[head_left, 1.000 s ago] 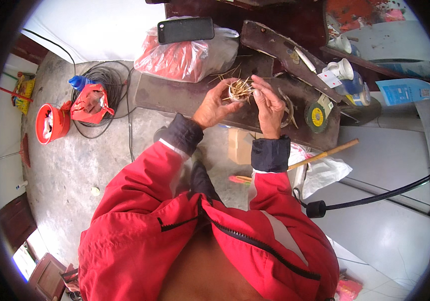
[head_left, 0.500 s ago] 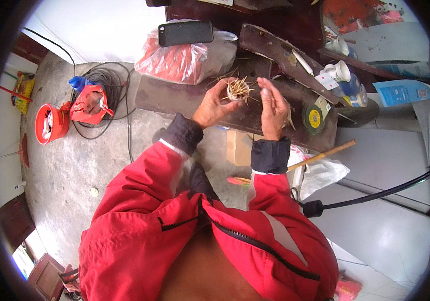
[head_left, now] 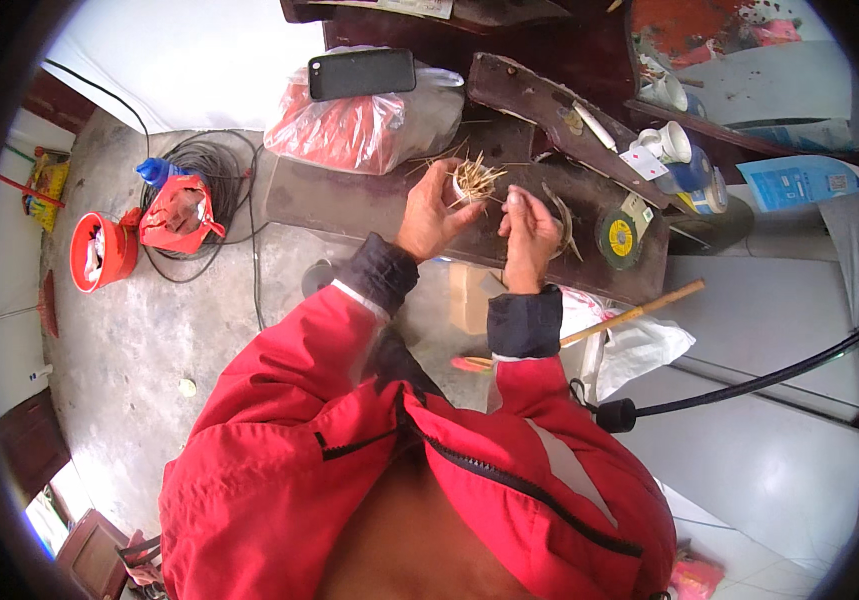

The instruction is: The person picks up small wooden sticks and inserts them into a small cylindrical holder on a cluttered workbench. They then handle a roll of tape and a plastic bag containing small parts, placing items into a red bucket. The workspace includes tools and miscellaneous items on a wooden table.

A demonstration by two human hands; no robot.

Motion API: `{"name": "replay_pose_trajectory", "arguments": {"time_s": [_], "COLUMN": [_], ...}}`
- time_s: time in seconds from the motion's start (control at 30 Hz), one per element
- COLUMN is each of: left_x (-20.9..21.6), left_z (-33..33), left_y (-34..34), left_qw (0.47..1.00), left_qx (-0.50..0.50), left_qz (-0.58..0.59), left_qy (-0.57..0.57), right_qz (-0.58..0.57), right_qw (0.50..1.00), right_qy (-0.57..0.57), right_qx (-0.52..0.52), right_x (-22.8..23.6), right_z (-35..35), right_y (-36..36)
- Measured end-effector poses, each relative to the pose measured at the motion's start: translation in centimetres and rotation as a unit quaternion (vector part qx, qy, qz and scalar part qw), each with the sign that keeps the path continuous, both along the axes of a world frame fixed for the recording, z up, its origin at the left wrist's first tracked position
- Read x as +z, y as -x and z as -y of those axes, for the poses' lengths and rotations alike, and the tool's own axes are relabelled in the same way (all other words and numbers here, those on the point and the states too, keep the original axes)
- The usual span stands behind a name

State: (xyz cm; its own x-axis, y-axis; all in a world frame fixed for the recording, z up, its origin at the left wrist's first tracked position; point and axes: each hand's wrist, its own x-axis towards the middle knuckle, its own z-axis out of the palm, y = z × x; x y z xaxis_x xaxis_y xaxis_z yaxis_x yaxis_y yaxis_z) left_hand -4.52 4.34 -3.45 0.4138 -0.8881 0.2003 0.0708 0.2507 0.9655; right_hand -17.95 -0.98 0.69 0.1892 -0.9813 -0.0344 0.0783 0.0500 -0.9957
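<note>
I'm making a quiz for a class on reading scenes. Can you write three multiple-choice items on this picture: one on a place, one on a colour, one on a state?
1. Where does the black phone lie?
A on the red-and-clear plastic bag
B in the bucket
C on the floor

2. What colour is the bucket?
A blue
B red-orange
C white

3. What is the left hand doing?
A hanging empty
B gripping a hammer
C holding a small bundle of thin sticks

Answers: 1 A, it rests on the bag; 2 B, rim and wall are red-orange; 3 C, fingers wrap the bundle.

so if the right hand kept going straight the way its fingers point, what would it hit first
Probably the dark wooden plank lying aslant just beyond the right hand; depth is hard to judge in this view.
</note>
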Motion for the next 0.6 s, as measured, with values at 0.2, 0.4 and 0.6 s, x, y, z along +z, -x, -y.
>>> {"name": "replay_pose_trajectory", "arguments": {"time_s": [0.2,0.4,0.6], "left_x": [0.7,2.4,2.7], "left_z": [-1.5,-3.1,-3.9], "left_y": [-0.1,-0.1,0.4], "left_qw": [0.996,0.968,0.976], "left_qx": [0.037,0.107,0.083], "left_qz": [0.077,0.227,0.199], "left_qy": [-0.002,0.017,-0.030], "right_qz": [-0.064,-0.063,-0.083], "right_qw": [0.995,0.995,0.992], "right_qy": [-0.013,-0.035,-0.011], "right_qx": [0.070,0.075,0.094], "right_x": [1.0,2.5,3.2], "right_z": [0.4,-1.6,-1.9], "right_y": [0.8,-0.5,-0.5]}}
